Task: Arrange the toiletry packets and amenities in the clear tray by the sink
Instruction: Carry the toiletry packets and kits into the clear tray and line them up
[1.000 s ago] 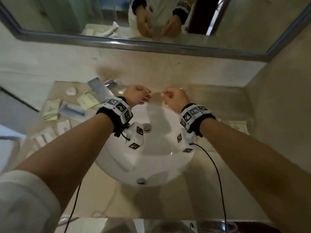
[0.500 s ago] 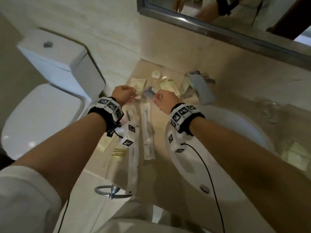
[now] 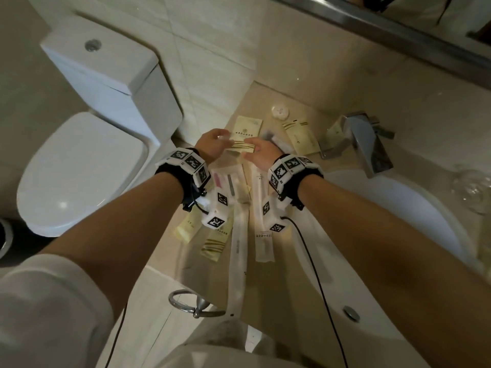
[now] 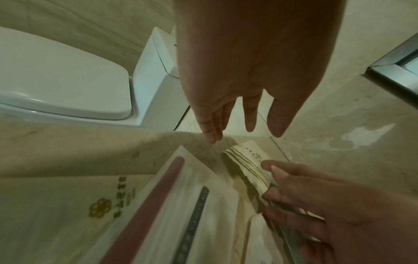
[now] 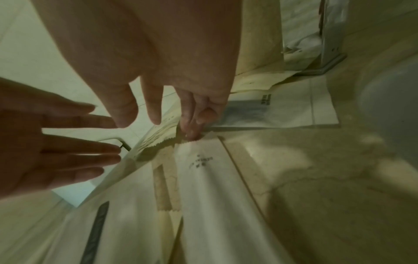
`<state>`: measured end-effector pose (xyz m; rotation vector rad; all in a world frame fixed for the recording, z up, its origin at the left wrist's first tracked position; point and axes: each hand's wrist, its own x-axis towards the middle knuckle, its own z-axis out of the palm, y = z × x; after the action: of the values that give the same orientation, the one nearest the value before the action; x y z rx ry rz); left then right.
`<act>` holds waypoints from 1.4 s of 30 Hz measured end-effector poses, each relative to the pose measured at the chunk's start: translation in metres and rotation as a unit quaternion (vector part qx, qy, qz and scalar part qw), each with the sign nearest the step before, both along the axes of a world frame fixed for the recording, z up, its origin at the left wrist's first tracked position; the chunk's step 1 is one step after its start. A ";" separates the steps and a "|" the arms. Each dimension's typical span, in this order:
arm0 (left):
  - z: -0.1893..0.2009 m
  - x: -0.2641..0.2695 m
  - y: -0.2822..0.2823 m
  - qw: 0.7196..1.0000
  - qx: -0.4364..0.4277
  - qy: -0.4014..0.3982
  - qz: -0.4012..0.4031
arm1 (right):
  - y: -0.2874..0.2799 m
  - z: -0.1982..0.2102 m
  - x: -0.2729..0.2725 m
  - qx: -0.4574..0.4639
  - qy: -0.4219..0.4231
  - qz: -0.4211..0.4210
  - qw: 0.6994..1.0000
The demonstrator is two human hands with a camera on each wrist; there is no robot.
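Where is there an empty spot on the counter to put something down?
Bare counter shows behind the round soap, toward the mirror wall, and again on the near strip between the towel ring and the sink. Between toilet and faucet it is crowded with packets.

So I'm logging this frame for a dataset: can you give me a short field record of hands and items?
left hand: open, fingers straight, holding nothing
right hand: pinches striped packet
long sachets: flat on counter
round soap: near wall
faucet: beside sink
clear tray: not clearly seen
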<state>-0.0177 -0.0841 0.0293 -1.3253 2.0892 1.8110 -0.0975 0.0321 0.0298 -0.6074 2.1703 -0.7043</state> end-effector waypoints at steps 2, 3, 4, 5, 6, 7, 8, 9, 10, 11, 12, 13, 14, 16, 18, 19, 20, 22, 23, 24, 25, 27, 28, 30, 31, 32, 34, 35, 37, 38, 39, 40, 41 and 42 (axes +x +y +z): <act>-0.003 -0.003 -0.001 1.000 0.017 -0.010 -0.008 | -0.003 0.000 0.000 0.008 -0.011 -0.011 1.000; -0.004 -0.004 -0.001 1.000 0.023 -0.011 -0.005 | -0.004 0.000 -0.001 0.007 -0.020 -0.021 1.000; -0.005 -0.004 -0.001 1.000 0.024 -0.011 0.001 | -0.004 0.002 -0.001 0.004 -0.023 -0.022 0.999; -0.007 -0.005 -0.002 1.000 0.022 -0.011 0.008 | -0.003 0.004 -0.001 0.003 -0.022 -0.022 1.000; -0.008 -0.006 -0.001 1.000 0.019 -0.012 0.013 | -0.001 0.005 -0.002 -0.001 -0.017 -0.026 1.000; -0.009 -0.006 -0.001 1.000 0.020 -0.011 0.015 | 0.002 0.006 -0.004 -0.011 -0.012 -0.035 0.999; -0.008 -0.006 0.000 1.000 0.023 -0.010 0.014 | 0.005 0.007 -0.005 -0.027 -0.013 -0.049 0.998; -0.005 -0.008 0.001 1.000 0.027 -0.007 0.011 | 0.009 0.009 -0.005 -0.048 -0.016 -0.065 0.997; -0.002 -0.009 0.002 1.000 0.028 -0.005 0.010 | 0.012 0.012 -0.005 -0.065 -0.010 -0.077 0.995; 0.002 -0.012 0.004 1.000 0.021 0.000 0.010 | 0.017 0.016 -0.007 -0.081 0.002 -0.084 0.993; 0.009 -0.015 0.007 1.000 0.010 0.007 0.009 | 0.022 0.021 -0.009 -0.096 0.017 -0.082 0.992; 0.015 -0.018 0.010 1.000 0.003 0.019 0.012 | 0.027 0.026 -0.012 -0.108 0.028 -0.075 0.991; 0.022 -0.021 0.013 0.999 0.002 0.031 0.016 | 0.032 0.033 -0.014 -0.117 0.036 -0.067 0.990; 0.038 -0.028 0.023 0.998 0.005 0.053 0.018 | 0.049 0.049 -0.018 -0.125 0.062 -0.056 0.989; 0.050 -0.035 0.036 0.997 0.005 0.075 0.013 | 0.069 0.062 -0.023 -0.143 0.083 -0.078 0.983; 0.056 -0.039 0.045 0.996 0.007 0.085 0.006 | 0.082 0.070 -0.025 -0.158 0.080 -0.095 0.979; 0.061 -0.043 0.055 0.996 0.012 0.093 -0.002 | 0.097 0.077 -0.027 -0.174 0.070 -0.113 0.976; 0.071 -0.052 0.077 0.994 0.021 0.106 -0.018 | 0.124 0.091 -0.031 -0.188 0.059 -0.137 0.971; 0.075 -0.057 0.090 0.993 0.022 0.109 -0.029 | 0.139 0.097 -0.033 -0.188 0.064 -0.143 0.970; 0.080 -0.061 0.104 0.992 0.022 0.113 -0.041 | 0.153 0.102 -0.036 -0.184 0.071 -0.144 0.970; 0.085 -0.066 0.118 0.991 0.024 0.118 -0.057 | 0.167 0.106 -0.038 -0.174 0.078 -0.144 0.971; 0.095 -0.075 0.148 0.987 0.029 0.131 -0.088 | 0.198 0.113 -0.041 -0.160 0.087 -0.148 0.972; 0.099 -0.081 0.164 0.985 0.030 0.137 -0.104 | 0.216 0.117 -0.043 -0.162 0.087 -0.159 0.970; 0.106 -0.090 0.191 0.980 0.032 0.150 -0.124 | 0.245 0.122 -0.048 -0.169 0.081 -0.188 0.964; 0.109 -0.094 0.207 0.977 0.038 0.159 -0.133 | 0.263 0.124 -0.051 -0.173 0.083 -0.204 0.960; 0.111 -0.098 0.223 0.974 0.043 0.170 -0.144 | 0.280 0.126 -0.053 -0.177 0.084 -0.215 0.957; 0.112 -0.109 0.258 0.969 0.037 0.171 -0.175 | 0.317 0.130 -0.058 -0.180 0.081 -0.236 0.952; 0.112 -0.113 0.274 0.966 0.033 0.166 -0.194 | 0.335 0.130 -0.060 -0.184 0.075 -0.245 0.949; 0.110 -0.121 0.313 0.959 0.051 0.156 -0.230 | 0.376 0.128 -0.062 -0.196 0.077 -0.259 0.943; 0.106 -0.127 0.335 0.955 0.058 0.149 -0.249 | 0.399 0.127 -0.062 -0.196 0.083 -0.270 0.939; 0.104 -0.129 0.352 0.952 0.054 0.143 -0.267 | 0.417 0.124 -0.063 -0.191 0.086 -0.287 0.935; 0.101 -0.131 0.370 0.948 0.047 0.140 -0.283 | 0.436 0.122 -0.062 -0.186 0.083 -0.311 0.928; 0.097 -0.134 0.388 0.945 0.045 0.136 -0.295 | 0.455 0.117 -0.062 -0.185 0.072 -0.343 0.918; 0.092 -0.137 0.407 0.942 0.050 0.130 -0.305 | 0.475 0.112 -0.062 -0.187 0.049 -0.381 0.904</act>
<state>-0.1545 0.3229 0.1217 -0.3457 2.1527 1.8255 -0.1594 0.5068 0.1422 0.0684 2.3700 -1.5546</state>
